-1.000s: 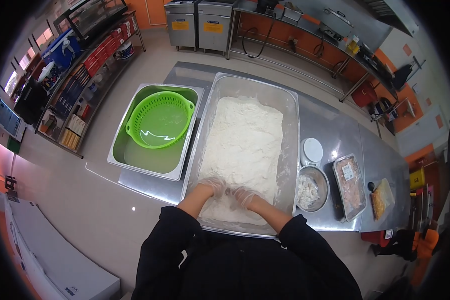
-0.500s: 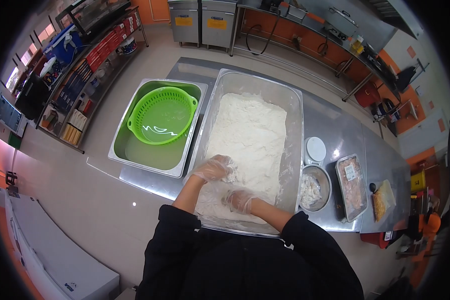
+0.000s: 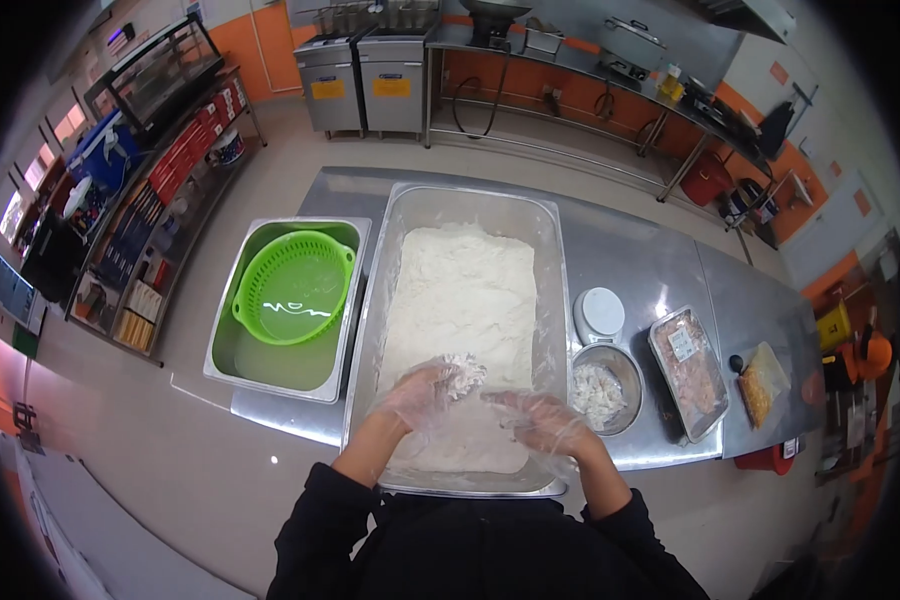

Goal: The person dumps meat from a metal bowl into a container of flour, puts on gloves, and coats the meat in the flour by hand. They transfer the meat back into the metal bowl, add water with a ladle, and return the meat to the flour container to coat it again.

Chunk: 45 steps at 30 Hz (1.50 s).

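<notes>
In clear plastic gloves, both my hands are over a deep metal tray (image 3: 548, 240) of white flour (image 3: 465, 290). My left hand (image 3: 417, 396) is closed around a lumpy, flour-coated piece (image 3: 462, 376) at the tray's near half; what is under the coating cannot be seen. To its right, my right hand (image 3: 542, 418) is held with its fingers stretched out toward the left hand, with nothing seen in them. A steel bowl (image 3: 632, 398) with flour-coated pieces (image 3: 598, 393) stands just right of the tray.
Left of the tray is a metal basin (image 3: 225, 365) of cloudy liquid with a green colander (image 3: 253, 268) in it. On the right are a white scale (image 3: 599, 315), a container of raw meat (image 3: 690, 375) and a bag of yellow-orange crumbs (image 3: 760, 390). Fryers (image 3: 362, 95) stand beyond the table.
My left hand has lifted a floured piece into view above the flour. My right hand has come up out of the flour and moved rightward, its fingers straighter. The camera view has shifted.
</notes>
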{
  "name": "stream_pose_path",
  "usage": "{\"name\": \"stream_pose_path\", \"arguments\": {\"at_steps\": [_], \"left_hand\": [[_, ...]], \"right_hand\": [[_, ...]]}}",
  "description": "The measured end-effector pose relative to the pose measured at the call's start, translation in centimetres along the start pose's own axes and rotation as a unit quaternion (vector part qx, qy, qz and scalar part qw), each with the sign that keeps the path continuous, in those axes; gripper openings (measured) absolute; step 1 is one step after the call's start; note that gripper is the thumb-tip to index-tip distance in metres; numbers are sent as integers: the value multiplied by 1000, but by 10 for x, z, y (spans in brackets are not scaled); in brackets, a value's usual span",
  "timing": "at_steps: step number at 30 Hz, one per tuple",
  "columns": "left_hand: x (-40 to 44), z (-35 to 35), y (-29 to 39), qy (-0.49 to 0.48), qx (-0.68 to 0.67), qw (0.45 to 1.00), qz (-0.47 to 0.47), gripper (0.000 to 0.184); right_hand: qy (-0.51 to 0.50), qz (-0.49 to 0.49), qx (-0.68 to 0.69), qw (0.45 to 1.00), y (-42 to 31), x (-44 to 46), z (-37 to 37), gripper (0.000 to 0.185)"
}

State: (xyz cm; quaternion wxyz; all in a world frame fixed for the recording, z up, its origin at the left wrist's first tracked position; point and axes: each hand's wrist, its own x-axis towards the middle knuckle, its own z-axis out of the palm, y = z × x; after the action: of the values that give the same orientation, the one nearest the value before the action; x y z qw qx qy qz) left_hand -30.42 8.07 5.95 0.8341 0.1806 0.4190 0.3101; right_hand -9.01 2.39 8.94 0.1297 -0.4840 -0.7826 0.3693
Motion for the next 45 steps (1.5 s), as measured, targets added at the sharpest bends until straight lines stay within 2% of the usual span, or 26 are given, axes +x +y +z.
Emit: {"name": "stream_pose_path", "arguments": {"at_steps": [1,3,6,9,12,15,18,20,21,22,23,24,26,27,28,29,31,33,36,37,39,41,42,43,45], "left_hand": [[5,-2,-8,-16,-38,999,17,26],[13,-2,-16,-26,-86,995,41,25],[15,-3,-23,-9,-115,992,49,26],[20,-2,-22,-23,-146,987,66,26],[21,-5,-28,-13,-143,985,91,28],[17,6,-30,19,-109,989,96,30],[-2,12,-24,25,-43,995,90,35],[-5,-1,-27,37,10,995,95,41],[-6,-6,-27,101,245,954,139,45],[-6,-11,-25,156,466,854,170,49],[-8,-18,-28,197,661,701,184,53],[-8,-31,-31,129,737,653,117,55],[13,-54,-15,1,855,518,6,60],[24,-58,-20,13,869,495,19,61],[31,-64,-33,17,883,469,24,62],[36,-68,-44,17,901,433,27,63],[39,-57,-61,20,918,395,24,65],[28,-32,-85,11,926,378,-4,67],[18,-24,-98,-46,928,368,-22,74],[17,-28,-97,-68,929,363,-17,76],[28,-50,-78,-135,937,316,57,80],[42,-64,-55,-164,938,279,126,84],[45,-66,-49,-158,941,275,120,85],[40,-52,-44,-131,947,287,67,75],[41,-62,-72,-74,973,186,113,69]], "right_hand": [[22,26,103,994,-9,-5,-7,40],[60,75,300,949,-21,-16,-18,37],[26,198,76,977,25,-7,2,32],[109,108,83,985,-18,-8,-14,28],[232,3,3,973,-8,14,14,23],[217,-39,-119,968,-21,29,17,19],[193,-38,-151,969,-32,27,13,13],[212,-6,-79,974,-42,20,5,9],[219,14,-42,975,-43,16,4,7],[162,26,-90,982,-21,23,18,7],[103,40,-136,985,17,34,46,7],[47,54,-179,981,37,35,65,8],[108,18,-146,983,34,31,59,11],[128,1,-130,983,32,21,53,13],[123,84,23,988,20,12,27,16],[123,167,183,961,12,0,0,19],[238,111,327,908,18,-24,-22,17],[341,170,313,870,24,-47,-43,15],[363,319,253,838,67,-67,-47,20],[341,323,134,872,81,-69,-43,23],[275,320,-106,901,106,-71,-33,30],[268,341,-83,897,112,-74,-29,34],[264,349,-70,896,113,-74,-27,36],[252,361,-74,895,108,-74,-30,36],[235,385,-81,889,91,-78,-44,36]]}}
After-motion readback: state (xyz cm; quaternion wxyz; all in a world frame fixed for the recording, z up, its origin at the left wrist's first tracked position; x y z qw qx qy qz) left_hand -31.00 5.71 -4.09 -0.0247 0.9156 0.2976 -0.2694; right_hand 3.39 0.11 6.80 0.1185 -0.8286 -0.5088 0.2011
